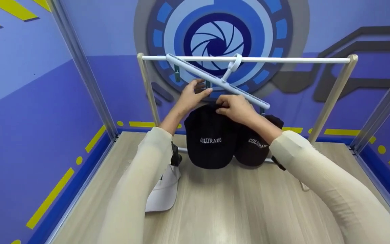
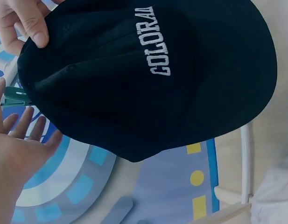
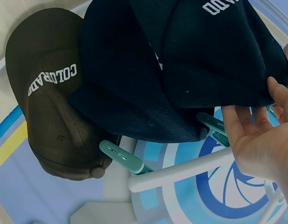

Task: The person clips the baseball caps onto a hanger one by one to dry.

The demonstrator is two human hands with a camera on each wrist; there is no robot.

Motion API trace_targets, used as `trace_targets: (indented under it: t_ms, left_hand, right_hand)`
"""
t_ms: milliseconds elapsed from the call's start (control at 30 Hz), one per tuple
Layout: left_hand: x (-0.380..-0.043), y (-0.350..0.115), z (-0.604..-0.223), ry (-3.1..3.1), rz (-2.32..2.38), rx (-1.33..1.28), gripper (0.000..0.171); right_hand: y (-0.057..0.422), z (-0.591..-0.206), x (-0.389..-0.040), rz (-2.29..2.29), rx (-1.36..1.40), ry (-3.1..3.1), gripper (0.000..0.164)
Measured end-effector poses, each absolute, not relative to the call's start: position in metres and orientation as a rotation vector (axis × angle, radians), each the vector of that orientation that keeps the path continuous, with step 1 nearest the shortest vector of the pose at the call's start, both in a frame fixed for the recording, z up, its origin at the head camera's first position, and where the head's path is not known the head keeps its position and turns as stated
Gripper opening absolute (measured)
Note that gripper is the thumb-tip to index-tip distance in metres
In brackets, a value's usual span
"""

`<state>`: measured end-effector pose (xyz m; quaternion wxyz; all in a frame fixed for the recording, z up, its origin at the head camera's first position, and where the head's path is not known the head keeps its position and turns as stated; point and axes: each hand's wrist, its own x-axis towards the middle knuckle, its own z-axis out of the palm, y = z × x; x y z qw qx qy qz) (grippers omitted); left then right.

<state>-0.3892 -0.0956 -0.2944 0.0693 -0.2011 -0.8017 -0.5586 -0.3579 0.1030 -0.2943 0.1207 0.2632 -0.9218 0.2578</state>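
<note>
A black cap [image 1: 212, 127] with COLORADO lettering hangs brim down, its crown edge pinched between the thumb and fingers of my right hand [image 1: 237, 107]. My left hand [image 1: 192, 96] is beside a green clip [image 2: 15, 95], fingers spread and holding nothing. The clip is at the held cap's crown edge in the left wrist view. A pale blue hanger [image 1: 220, 81] slants down to the right, hooked on a white rod. Behind the held cap, the right wrist view shows another dark cap [image 3: 129, 98] by a clip [image 3: 213, 127]; a brownish cap [image 3: 57, 107] hangs at the hanger's low end.
The rod [image 1: 289, 60] is carried by wooden posts [image 1: 330, 101] at both sides. A white cap [image 1: 164, 195] lies on the wood-grain table [image 1: 235, 210], partly behind my left sleeve. Another green clip [image 1: 177, 74] hangs near the hanger's raised end. Blue walls surround the table.
</note>
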Motion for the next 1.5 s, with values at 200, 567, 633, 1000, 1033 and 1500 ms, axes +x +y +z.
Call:
trace_targets:
  t_ms: [200, 567, 633, 1000, 1033, 1500]
  left_hand:
    - [-0.379, -0.096, -0.288, -2.318, -1.734, -0.639, 0.056]
    - [-0.375, -0.088, -0.281, -2.255, -1.798, -0.663, 0.044]
    - [-0.381, -0.086, -0.283, -2.245, -1.779, -0.656, 0.04]
    - [-0.394, -0.078, -0.298, -2.193, -1.563, -0.436, 0.027]
    - [-0.393, -0.077, -0.298, -2.194, -1.54, -0.412, 0.027]
    - [-0.39, -0.067, -0.299, -2.138, -1.652, -0.352, 0.027]
  right_hand:
    - [0.103, -0.295, -0.358, 0.746, 0.758, -2.695, 0.016]
    - [0.104, -0.297, -0.36, 0.812, 0.753, -2.683, 0.017]
    - [0.104, -0.299, -0.359, 0.825, 0.742, -2.693, 0.018]
    - [0.107, -0.308, -0.359, 0.862, 0.7, -2.709, 0.021]
    - [0.107, -0.308, -0.359, 0.861, 0.695, -2.709, 0.022]
    - [0.108, -0.31, -0.361, 0.887, 0.541, -2.745, 0.026]
